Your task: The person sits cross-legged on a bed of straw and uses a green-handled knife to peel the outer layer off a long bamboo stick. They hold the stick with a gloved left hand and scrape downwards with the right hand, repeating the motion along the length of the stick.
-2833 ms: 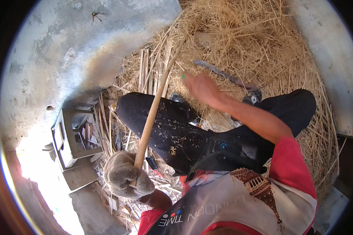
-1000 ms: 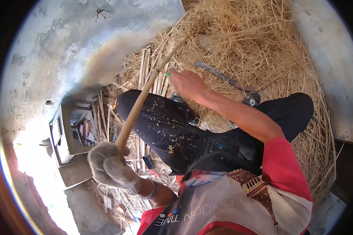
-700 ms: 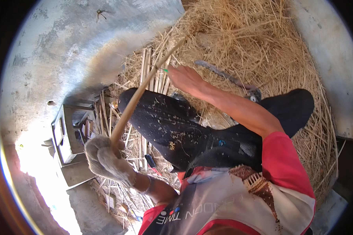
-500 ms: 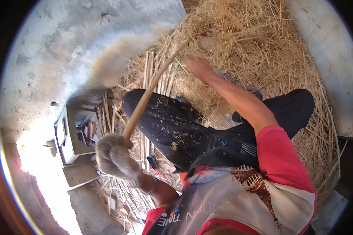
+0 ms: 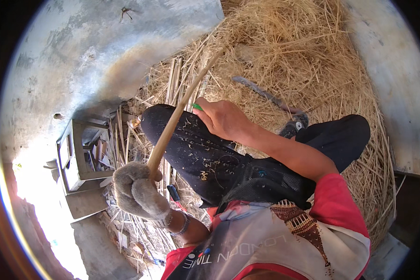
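My left hand (image 5: 140, 190), in a thick grey-beige glove, is wrapped round the lower end of a long, pale bamboo-like stick (image 5: 179, 111). The stick slants up over my left knee toward the straw, away from me. Bare and closed, my right hand (image 5: 226, 119) hovers over my left thigh, just right of the stick. A short green piece (image 5: 197, 107) pokes out between its thumb and fingers. The rest of that green object is hidden in the grip, so I cannot tell its kind.
Straw and fine shavings (image 5: 303, 51) heap up ahead. A dark, curved rod (image 5: 266, 95) lies near my foot. Cut canes (image 5: 174, 81) lie beyond my left knee. Left are an open wooden box (image 5: 86, 151) and a dark-handled tool (image 5: 173, 192). Walls (image 5: 98, 46) rise left and right.
My right hand has come back along the stick toward me, from its far part to above my left thigh. The left hand and stick have barely moved. The dark rod shows more fully.
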Demonstrator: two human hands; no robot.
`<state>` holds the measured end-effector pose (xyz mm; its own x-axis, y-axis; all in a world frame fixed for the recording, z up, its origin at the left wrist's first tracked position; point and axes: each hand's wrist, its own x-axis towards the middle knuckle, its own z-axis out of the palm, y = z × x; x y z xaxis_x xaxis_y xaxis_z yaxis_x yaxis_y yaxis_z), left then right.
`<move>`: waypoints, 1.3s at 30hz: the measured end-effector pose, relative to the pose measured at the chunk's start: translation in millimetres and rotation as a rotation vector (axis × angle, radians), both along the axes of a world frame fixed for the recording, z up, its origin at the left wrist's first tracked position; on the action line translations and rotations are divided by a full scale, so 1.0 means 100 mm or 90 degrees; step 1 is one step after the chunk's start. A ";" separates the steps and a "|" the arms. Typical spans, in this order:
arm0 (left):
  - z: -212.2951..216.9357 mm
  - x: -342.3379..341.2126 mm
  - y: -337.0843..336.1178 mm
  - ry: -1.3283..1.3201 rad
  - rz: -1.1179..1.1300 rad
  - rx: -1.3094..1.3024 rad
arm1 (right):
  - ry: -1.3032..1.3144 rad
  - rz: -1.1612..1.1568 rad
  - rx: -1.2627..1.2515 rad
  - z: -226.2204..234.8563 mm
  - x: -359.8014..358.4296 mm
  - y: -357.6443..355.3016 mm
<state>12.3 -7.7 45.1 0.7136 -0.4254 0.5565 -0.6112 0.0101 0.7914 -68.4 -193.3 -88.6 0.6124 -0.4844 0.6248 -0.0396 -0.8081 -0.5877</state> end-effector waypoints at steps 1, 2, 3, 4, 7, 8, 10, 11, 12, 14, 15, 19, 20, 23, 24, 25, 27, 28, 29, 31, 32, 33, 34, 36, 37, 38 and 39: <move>0.02 -0.06 -0.03 -0.005 0.001 0.005 | 0.070 -0.025 0.038 -0.13 0.01 -0.11; 0.00 -0.10 -0.06 0.024 0.042 0.014 | 0.139 -0.051 0.076 -0.33 0.03 -0.32; -0.02 -0.09 -0.06 0.030 0.042 0.001 | 0.208 -0.072 0.114 -0.34 0.06 -0.41; -0.03 -0.09 -0.06 0.036 0.041 -0.011 | 0.207 -0.095 0.131 -0.36 0.06 -0.41; 0.01 -0.14 -0.13 0.035 0.089 -0.025 | 0.249 -0.005 0.131 -0.18 0.01 -0.28; 0.02 -0.15 -0.12 0.043 0.102 -0.021 | 0.207 -0.002 0.131 -0.23 0.04 -0.25; 0.01 -0.16 -0.13 0.045 0.099 -0.026 | 0.131 -0.011 0.133 -0.32 0.01 -0.20; -0.01 -0.13 -0.13 0.034 0.089 -0.036 | 0.168 -0.007 0.155 -0.35 0.02 -0.21; -0.02 -0.09 -0.14 0.021 0.081 -0.048 | 0.202 -0.002 0.174 -0.32 0.07 -0.25; 0.05 -0.05 -0.19 0.052 0.128 -0.055 | 0.142 -0.041 0.052 -0.34 0.14 -0.30; 0.07 -0.03 -0.19 0.101 0.149 -0.060 | 0.123 -0.033 0.054 -0.30 0.16 -0.23; 0.11 -0.11 -0.21 0.079 0.138 -0.044 | 0.213 -0.039 0.155 -0.42 0.20 -0.35; 0.11 -0.08 -0.17 0.078 0.134 -0.035 | 0.281 -0.077 0.155 -0.53 0.19 -0.50; 0.08 -0.03 -0.14 0.078 0.130 -0.045 | 0.322 -0.054 0.204 -0.42 0.26 -0.49; 0.06 -0.04 -0.15 0.083 0.122 -0.053 | 0.293 -0.023 0.229 -0.31 0.24 -0.38; 0.06 -0.04 -0.15 0.088 0.113 -0.060 | 0.264 0.008 0.253 -0.25 0.23 -0.33; 0.08 -0.04 -0.15 0.095 0.105 -0.052 | 0.307 -0.051 0.242 -0.45 0.26 -0.50; 0.08 -0.06 -0.16 0.094 0.110 -0.044 | 0.332 -0.078 0.245 -0.52 0.25 -0.53; 0.08 -0.09 -0.16 0.092 0.116 -0.036 | 0.353 -0.091 0.223 -0.59 0.22 -0.55; 0.07 -0.09 -0.18 0.086 0.111 -0.062 | 0.378 -0.120 0.167 -0.58 0.24 -0.63; 0.08 -0.06 -0.19 0.086 0.114 -0.075 | 0.336 -0.108 0.139 -0.59 0.28 -0.64; 0.06 -0.04 -0.16 0.096 0.119 -0.076 | 0.330 -0.085 0.142 -0.58 0.27 -0.53; 0.06 -0.02 -0.12 0.068 0.138 -0.053 | 0.312 -0.059 0.132 -0.46 0.33 -0.47; 0.06 -0.01 -0.15 0.066 0.121 -0.045 | 0.325 -0.081 0.145 -0.75 0.39 -0.71; 0.05 -0.02 -0.11 0.067 0.120 -0.029 | 0.404 -0.156 0.053 -0.97 0.33 -0.90; 0.07 -0.02 -0.06 0.044 0.100 0.017 | 0.473 -0.237 -0.047 -1.15 0.21 -1.15; 0.07 -0.08 -0.15 0.094 0.106 -0.022 | 0.463 -0.280 0.073 -1.48 -0.01 -1.57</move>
<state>4.8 -22.8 52.5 0.8468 -0.2774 0.4537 -0.4849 -0.0521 0.8730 -69.4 -350.3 -236.4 0.5836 -0.8079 0.0815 -0.7342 -0.5679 -0.3720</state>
